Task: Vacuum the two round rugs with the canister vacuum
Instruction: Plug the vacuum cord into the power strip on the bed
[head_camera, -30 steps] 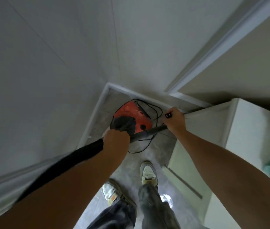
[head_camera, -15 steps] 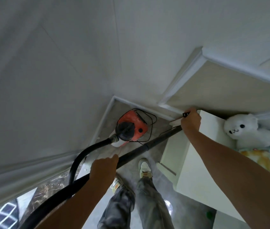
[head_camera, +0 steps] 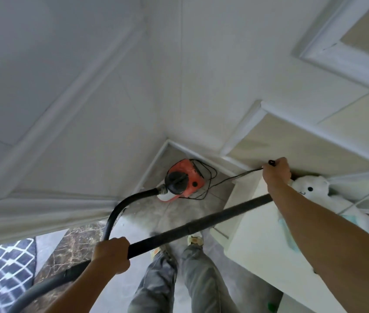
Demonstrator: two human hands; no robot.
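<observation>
An orange canister vacuum (head_camera: 187, 180) with a black top sits on the floor in the corner. Its black hose (head_camera: 120, 207) arcs up from it toward my left hand (head_camera: 111, 255), which grips the black wand (head_camera: 201, 224) near its handle end. The wand slants up to the right, across my legs. My right hand (head_camera: 276, 171) holds the black plug of the thin power cord (head_camera: 244, 175) up by the top of a white cabinet. A dark rug with a white lattice pattern (head_camera: 0, 274) shows at the bottom left.
A white cabinet (head_camera: 260, 242) stands at the right, with a white plush toy (head_camera: 310, 188) on it. White panelled walls close in on the left and behind. Loose cord loops lie beside the vacuum. My feet stand on grey floor, and dark marble tile (head_camera: 75, 245) edges the rug.
My right hand has lifted the plug higher and pulled the cord taut. My left hand has slid back along the wand, away from the canister. The view has tilted, revealing the rug.
</observation>
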